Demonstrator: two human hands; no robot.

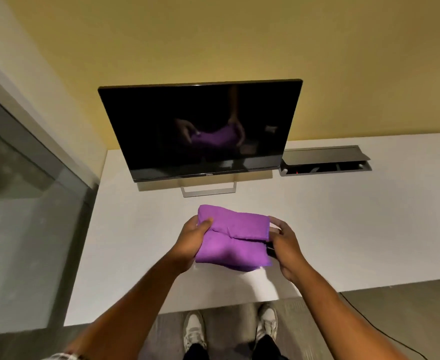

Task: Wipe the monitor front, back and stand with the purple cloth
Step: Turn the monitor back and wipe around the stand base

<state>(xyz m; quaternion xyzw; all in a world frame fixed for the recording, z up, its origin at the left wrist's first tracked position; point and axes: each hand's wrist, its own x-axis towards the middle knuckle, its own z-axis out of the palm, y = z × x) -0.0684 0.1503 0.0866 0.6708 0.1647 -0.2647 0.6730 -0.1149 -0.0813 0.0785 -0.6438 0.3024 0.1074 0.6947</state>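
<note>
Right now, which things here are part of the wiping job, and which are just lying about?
Part of the job:
- purple cloth, folded, held by the left hand and right hand
- monitor, screen dark
- stand under it

Just there:
- white desk
- open cable box set in the desk
- black cable on the floor

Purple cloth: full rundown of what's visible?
The purple cloth is bright, soft-looking fabric, folded into a thick pad with a flap edge across its top. It is held above the white desk, in front of the monitor, not touching the screen. The left hand grips its left edge, the right hand its right.
</note>
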